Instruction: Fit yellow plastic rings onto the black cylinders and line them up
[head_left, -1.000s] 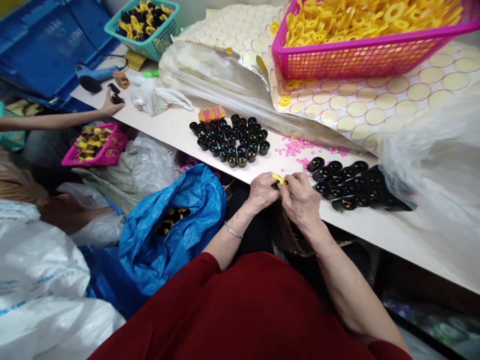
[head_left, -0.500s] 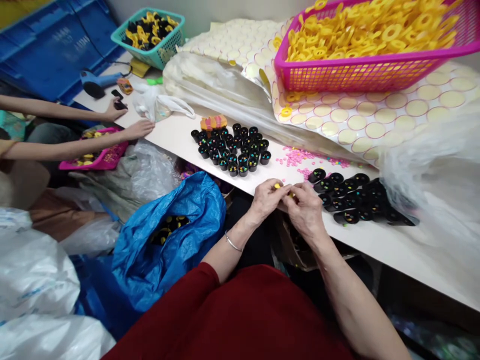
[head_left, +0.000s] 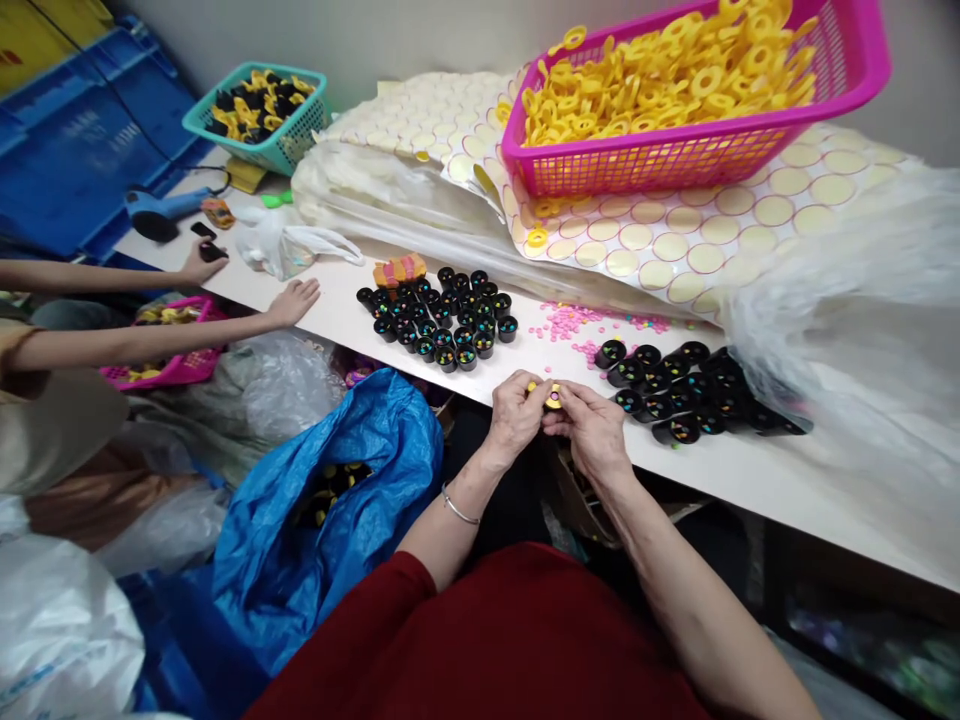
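A small yellow ring-shaped piece [head_left: 553, 398] with a pink dot at its middle sits between my fingertips at the table's front edge. My left hand [head_left: 516, 418] is closed on its left side, with a bit of yellow showing by the fingertips. From the right, my right hand [head_left: 598, 428] pinches the same piece between thumb and fingers. Just beyond my hands lie loose pink beads [head_left: 566, 322]. Black cups [head_left: 466, 357] holding colourful bits stand in a group at the left, and more black cups [head_left: 684, 428] stand or lean at the right.
A pink basket [head_left: 660, 165] full of yellow rings rests on a sheet of round stickers [head_left: 667, 245]. At the left, another person's hand [head_left: 294, 302] lies on the table near a blue heat gun [head_left: 161, 210]. A blue sack [head_left: 330, 540] stands below the edge.
The yellow piece has turned so its pink middle faces me, and my hands have come closer together around it. The view has shifted slightly. The other person's nearer hand has moved off the white bag.
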